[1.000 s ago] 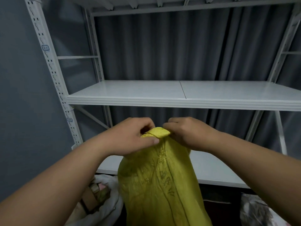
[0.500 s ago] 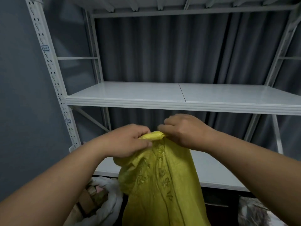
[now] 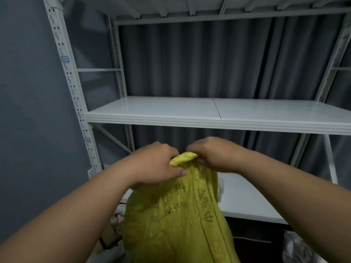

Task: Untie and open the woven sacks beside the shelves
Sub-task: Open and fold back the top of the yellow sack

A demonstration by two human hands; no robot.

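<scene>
Left hand (image 3: 155,164) and right hand (image 3: 214,154), fingers curled, both pinch the twisted neck of the yellow woven plastic sack (image 3: 176,215).

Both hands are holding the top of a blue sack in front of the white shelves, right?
Not quite: the sack is yellow, not blue, as the head view shows. The rest holds: the left hand and right hand both grip its bunched top in front of the white shelves.
</scene>
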